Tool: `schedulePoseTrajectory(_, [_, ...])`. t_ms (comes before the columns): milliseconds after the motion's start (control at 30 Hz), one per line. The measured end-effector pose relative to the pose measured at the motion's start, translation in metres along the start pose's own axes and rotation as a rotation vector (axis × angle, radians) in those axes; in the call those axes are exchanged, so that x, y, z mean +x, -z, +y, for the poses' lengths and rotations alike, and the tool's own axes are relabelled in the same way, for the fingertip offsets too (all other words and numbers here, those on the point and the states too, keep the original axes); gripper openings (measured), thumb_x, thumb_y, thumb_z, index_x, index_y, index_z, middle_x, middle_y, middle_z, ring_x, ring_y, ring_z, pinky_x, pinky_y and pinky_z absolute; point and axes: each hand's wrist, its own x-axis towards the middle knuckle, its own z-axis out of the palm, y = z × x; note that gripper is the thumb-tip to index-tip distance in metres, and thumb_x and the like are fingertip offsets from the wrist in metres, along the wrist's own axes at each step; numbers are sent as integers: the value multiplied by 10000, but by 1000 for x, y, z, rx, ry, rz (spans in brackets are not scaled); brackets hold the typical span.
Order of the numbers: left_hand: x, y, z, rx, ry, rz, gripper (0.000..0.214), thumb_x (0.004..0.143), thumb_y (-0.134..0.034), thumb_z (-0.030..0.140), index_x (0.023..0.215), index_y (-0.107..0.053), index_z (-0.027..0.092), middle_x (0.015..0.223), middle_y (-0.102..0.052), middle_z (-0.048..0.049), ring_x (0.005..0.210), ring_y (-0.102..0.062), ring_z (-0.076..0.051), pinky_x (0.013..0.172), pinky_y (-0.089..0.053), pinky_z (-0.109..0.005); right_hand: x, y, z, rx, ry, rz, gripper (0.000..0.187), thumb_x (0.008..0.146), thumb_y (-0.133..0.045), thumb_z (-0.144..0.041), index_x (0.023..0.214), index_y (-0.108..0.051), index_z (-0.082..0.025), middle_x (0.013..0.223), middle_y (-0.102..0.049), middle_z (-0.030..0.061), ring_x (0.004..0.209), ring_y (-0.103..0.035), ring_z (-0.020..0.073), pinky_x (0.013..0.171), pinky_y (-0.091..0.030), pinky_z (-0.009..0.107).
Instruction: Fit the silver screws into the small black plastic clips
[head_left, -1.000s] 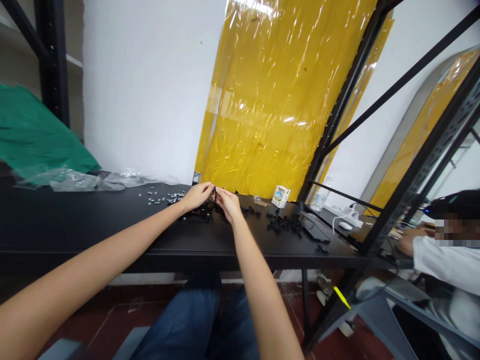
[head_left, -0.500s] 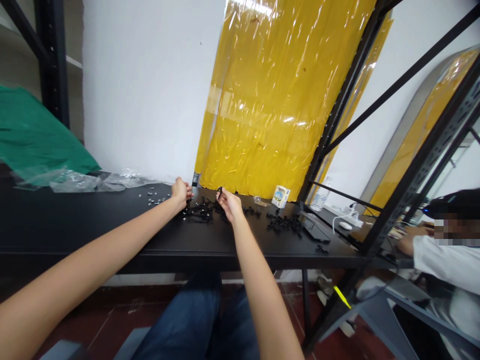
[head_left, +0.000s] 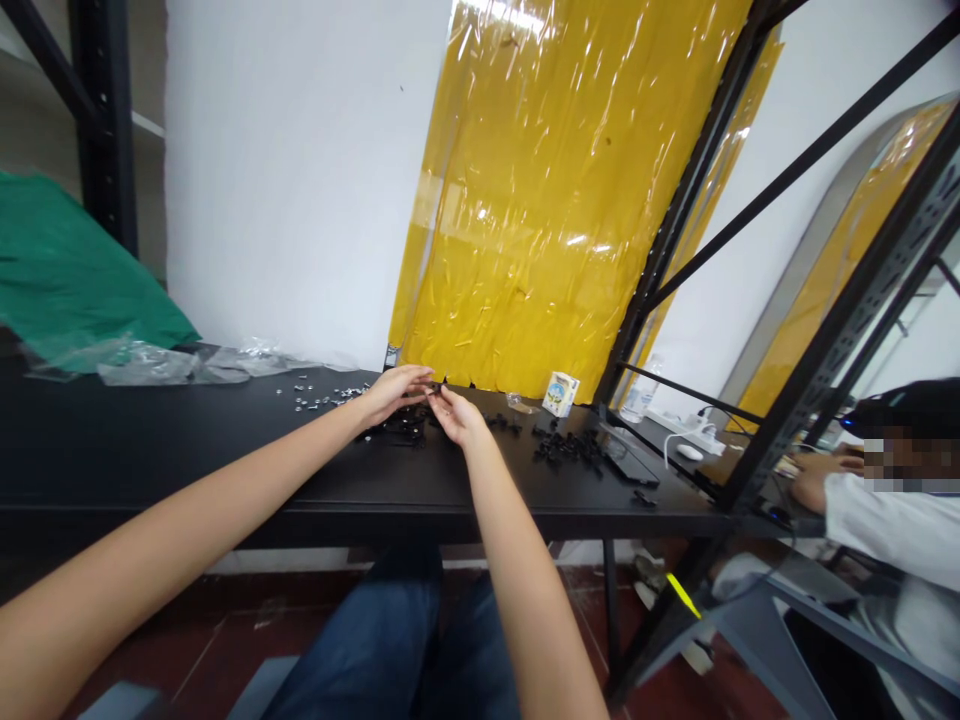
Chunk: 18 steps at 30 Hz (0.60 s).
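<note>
My left hand and my right hand meet fingertip to fingertip over a black table, both pinching a small black part between them. Just below the hands lies a heap of small black plastic parts. A second heap of black parts lies further right. Left of my left hand several small silver screws are scattered on the table.
Crumpled clear plastic bags and a green sheet lie at the left. A yellow film-wrapped panel leans on the wall. A small carton stands by a black shelf frame. Another person sits at right.
My left hand went left toward the screws, then came back to meet my right hand at the small black part. My right hand stayed almost in place.
</note>
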Motion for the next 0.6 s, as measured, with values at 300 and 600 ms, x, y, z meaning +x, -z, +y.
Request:
schedulePoseTrajectory(300, [13, 10, -16, 624, -297, -38, 217, 625, -663, 404, 681, -704, 198, 604, -670, -31, 557, -583, -173, 523, -430, -241, 3, 2, 3, -80, -73, -2, 182, 887, -427, -54, 837, -603, -63, 677, -640, 50, 614, -636, 91, 675, -549, 169])
schedulePoseTrajectory(600, [14, 16, -6, 778, -351, 383, 265, 783, -508, 383, 741, -675, 181, 654, -679, -46, 596, -596, -179, 557, -399, -241, -11, -5, -5, -94, -161, -42, 706, 859, -460, -499, 1323, -301, 8, 1149, -545, 246, 1080, -576, 258, 799, -534, 370])
